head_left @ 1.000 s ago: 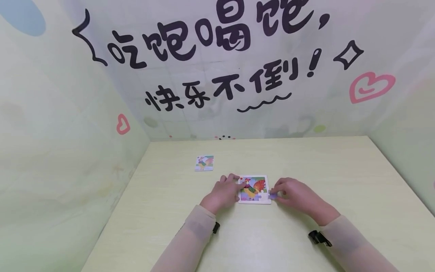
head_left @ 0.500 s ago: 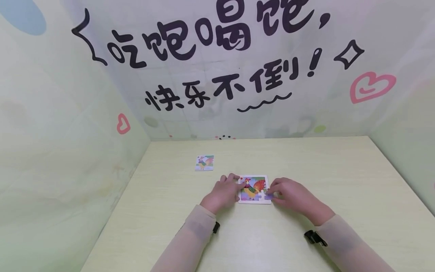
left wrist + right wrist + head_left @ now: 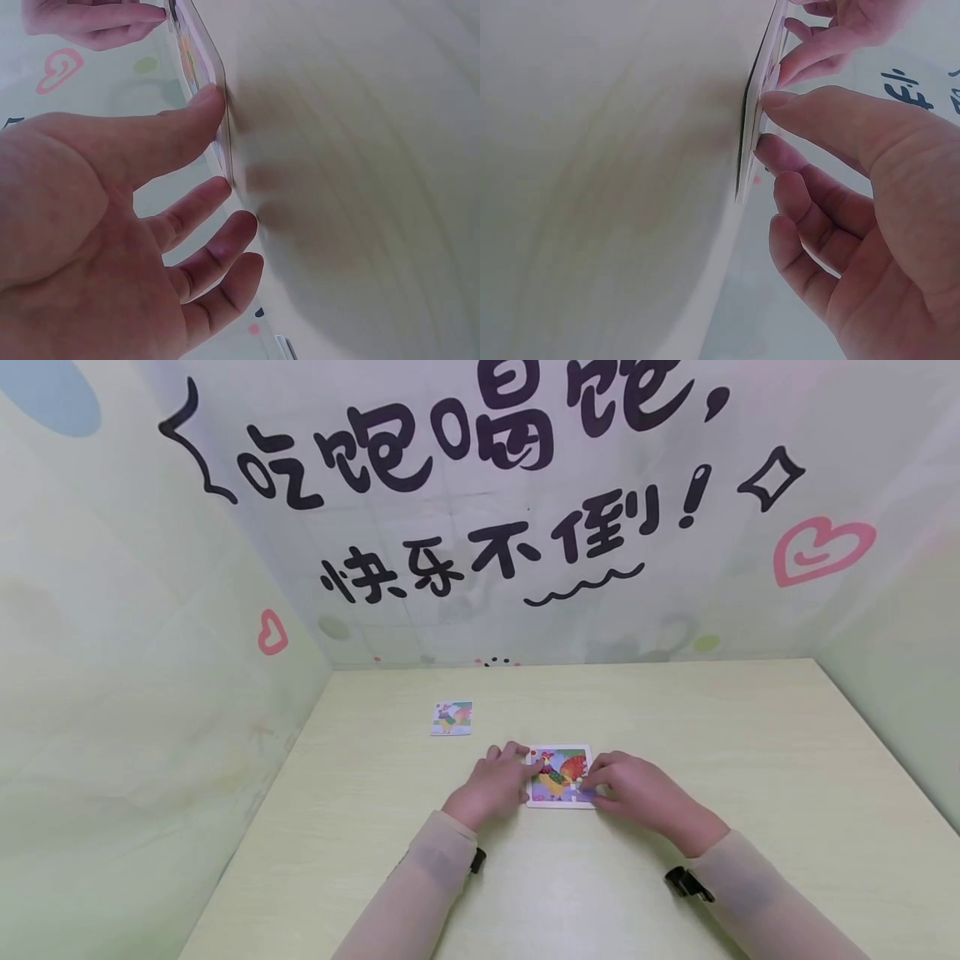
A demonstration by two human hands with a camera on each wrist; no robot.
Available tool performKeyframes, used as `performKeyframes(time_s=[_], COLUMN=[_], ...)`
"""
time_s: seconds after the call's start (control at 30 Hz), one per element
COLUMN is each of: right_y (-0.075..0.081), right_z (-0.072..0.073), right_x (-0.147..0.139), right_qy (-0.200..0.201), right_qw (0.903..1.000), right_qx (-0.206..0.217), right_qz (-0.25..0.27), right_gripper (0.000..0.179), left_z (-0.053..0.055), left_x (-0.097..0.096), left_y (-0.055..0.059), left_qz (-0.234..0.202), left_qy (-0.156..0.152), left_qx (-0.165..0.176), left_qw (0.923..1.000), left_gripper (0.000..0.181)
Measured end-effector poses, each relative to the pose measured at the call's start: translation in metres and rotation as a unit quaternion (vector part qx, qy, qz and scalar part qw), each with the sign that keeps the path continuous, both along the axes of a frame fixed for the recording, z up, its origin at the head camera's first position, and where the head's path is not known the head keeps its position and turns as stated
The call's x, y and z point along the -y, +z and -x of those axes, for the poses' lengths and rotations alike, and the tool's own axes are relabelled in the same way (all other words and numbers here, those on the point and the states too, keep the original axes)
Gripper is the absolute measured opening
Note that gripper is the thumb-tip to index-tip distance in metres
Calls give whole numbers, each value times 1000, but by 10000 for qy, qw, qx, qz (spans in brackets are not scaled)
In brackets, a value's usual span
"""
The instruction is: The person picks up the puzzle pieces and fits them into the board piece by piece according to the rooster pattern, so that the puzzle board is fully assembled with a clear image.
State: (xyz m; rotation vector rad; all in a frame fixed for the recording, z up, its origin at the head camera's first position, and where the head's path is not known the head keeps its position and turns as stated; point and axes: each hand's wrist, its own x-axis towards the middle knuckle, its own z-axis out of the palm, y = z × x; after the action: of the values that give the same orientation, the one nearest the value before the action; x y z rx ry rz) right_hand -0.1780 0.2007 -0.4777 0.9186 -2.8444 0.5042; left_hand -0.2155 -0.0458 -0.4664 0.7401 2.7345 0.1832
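Puzzle board [image 3: 561,774] with the rooster picture lies flat on the counter [image 3: 675,718], between your hands. Your left hand [image 3: 491,787] rests relaxed fingers against its left edge, apparently to steady it. Your right hand [image 3: 626,789] presses its fingertips [image 3: 774,97] on the lower right corner, seemingly seating a piece.

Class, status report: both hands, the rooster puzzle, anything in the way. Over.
Left hand steadies the rooster puzzle at its left edge. Right hand presses a piece into the lower right corner. Small picture card lies apart, nothing in the way.
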Motion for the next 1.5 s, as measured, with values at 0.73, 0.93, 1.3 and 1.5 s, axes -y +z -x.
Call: performKeyframes(time_s=[0.73, 0.93, 1.3, 1.5], right_y=[-2, -2, -5, -6], right_z=[0, 2, 2, 2], right_x=[8, 7, 7, 6], right_qy=[172, 210, 116, 114], right_qw=[9996, 9996, 9998, 9998], right_qx=[-176, -155, -160, -159], right_qz=[108, 116, 39, -54], right_gripper=[15, 15, 15, 12], left_z=[2, 2, 2, 2], left_x=[1, 1, 0, 0], left_y=[-2, -2, -2, 0], left_qz=[26, 49, 10, 10], left_qy=[-31, -36, -25, -34], left_qx=[-36, -39, -6, -5], left_qw=[10000, 10000, 10000, 10000], left_gripper=[58, 59, 60, 60])
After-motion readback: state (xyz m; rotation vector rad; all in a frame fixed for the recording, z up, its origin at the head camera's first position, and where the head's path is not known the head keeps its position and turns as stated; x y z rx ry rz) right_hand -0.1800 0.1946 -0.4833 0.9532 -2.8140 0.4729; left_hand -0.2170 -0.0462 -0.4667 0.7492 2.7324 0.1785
